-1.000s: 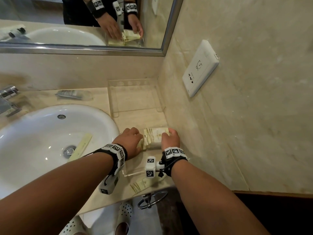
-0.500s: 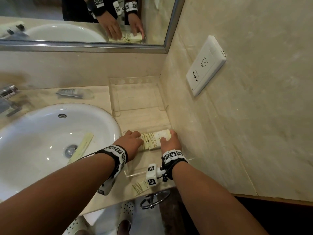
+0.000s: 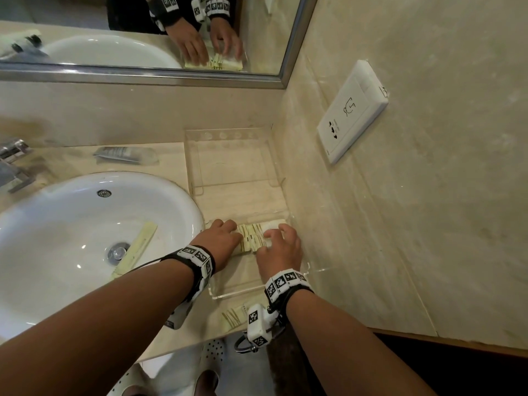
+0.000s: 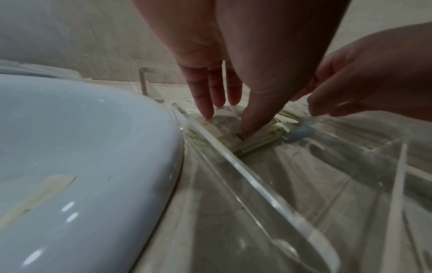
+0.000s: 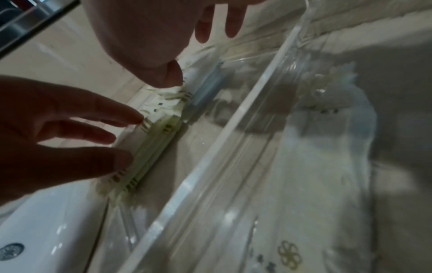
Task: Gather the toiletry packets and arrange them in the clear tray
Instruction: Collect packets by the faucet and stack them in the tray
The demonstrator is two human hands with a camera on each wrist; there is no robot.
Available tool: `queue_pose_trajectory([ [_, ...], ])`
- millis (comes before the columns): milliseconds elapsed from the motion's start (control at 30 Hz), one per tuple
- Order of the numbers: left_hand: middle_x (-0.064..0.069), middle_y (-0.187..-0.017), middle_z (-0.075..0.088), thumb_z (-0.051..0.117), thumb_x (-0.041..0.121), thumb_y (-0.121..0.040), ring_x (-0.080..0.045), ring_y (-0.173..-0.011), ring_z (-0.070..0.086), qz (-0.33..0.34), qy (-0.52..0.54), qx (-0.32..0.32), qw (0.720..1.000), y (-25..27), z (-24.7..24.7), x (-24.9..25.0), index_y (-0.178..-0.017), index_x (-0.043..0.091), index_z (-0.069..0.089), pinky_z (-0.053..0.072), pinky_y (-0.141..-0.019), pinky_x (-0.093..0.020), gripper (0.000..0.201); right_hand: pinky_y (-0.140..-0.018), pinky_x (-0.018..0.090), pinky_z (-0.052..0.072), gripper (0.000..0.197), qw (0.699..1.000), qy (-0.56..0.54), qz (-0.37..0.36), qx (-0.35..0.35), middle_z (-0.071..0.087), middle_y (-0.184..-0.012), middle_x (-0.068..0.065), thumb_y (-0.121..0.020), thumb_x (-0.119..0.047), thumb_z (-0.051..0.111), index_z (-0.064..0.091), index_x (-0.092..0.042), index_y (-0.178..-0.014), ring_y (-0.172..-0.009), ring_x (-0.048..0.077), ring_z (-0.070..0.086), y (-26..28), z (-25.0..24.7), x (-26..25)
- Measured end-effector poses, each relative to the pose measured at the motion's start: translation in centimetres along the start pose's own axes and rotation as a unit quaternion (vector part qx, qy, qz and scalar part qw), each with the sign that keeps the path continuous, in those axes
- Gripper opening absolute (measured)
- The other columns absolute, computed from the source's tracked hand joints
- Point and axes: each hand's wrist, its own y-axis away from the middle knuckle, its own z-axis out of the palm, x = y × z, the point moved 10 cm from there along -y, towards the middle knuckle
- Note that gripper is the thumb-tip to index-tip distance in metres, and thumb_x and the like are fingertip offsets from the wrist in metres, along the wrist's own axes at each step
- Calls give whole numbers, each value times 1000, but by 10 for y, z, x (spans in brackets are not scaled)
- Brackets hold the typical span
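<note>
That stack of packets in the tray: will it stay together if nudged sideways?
Probably not. The packet stack is thin loose sachets, edges already fanned unevenly in the right wrist view, so layers would likely shear. They look light and flat, unlikely to roll. The clear tray wall beside them should stop the slide.

We couldn't read any words or nos. Wall socket plate (image 3: 352, 111) bore a shaver-face pictogram, wristbands (image 3: 286, 282) carried black-and-white square marker codes, and a packet (image 5: 290, 257) showed a flower logo w/ print too blurred.
</note>
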Motion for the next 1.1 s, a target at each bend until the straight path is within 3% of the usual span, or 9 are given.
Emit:
queue_pose_trajectory([
  [167,-3,-137,42,59,11,-86,-27,-120,40,7,-3,2,1000,-2,-3,2,-131,26,52,53,-89,-39,49,-112,40,37,32,998,0,-48,-26,39,-152,0,-87,-21,67,69,-30,-118,-140,23,33,-8,10,-2],
  [267,-2,-136,43,60,13,-86,-27,-119,42,7,3,-10,1000,-2,0,2,-133,30,52,52,-91,-40,50,-116,40,34,35,996,-8,-73,-50,36,-157,3,-92,-25,65,67,-28,-128,-145,22,31,-14,14,-8],
  [467,-3,-138,41,58,12,-87,-27,-122,40,-14,5,-24,1000,-2,1,-1,-134,34,51,50,-95,-41,52,-121,47,22,51,980,110,-131,-105,13,-167,7,-102,-24,50,37,-33,-151,-155,27,8,-2,37,-17],
  [667,-4,-140,38,57,14,-89,-28,-123,39,-23,13,-29,999,-3,2,-4,-135,37,50,49,-97,-42,52,-120,50,24,64,966,148,-165,-132,7,-168,7,-99,-11,53,25,-35,-151,-155,30,4,-6,45,-12],
  [833,-2,-143,39,55,16,-90,-27,-126,39,-26,31,-12,999,1,-5,-4,-138,34,48,47,-100,-40,51,-120,49,24,65,962,148,-166,-159,3,-168,6,-99,-19,52,22,-38,-153,-155,30,2,-5,39,-14],
  [1100,-1,-146,38,59,31,-92,-26,-129,39,-68,63,4,996,19,-40,-25,-141,30,46,42,-105,-38,51,-124,48,15,85,967,136,-137,-167,0,-170,-2,-84,-25,58,18,-43,-156,-155,25,1,-2,0,-19],
])
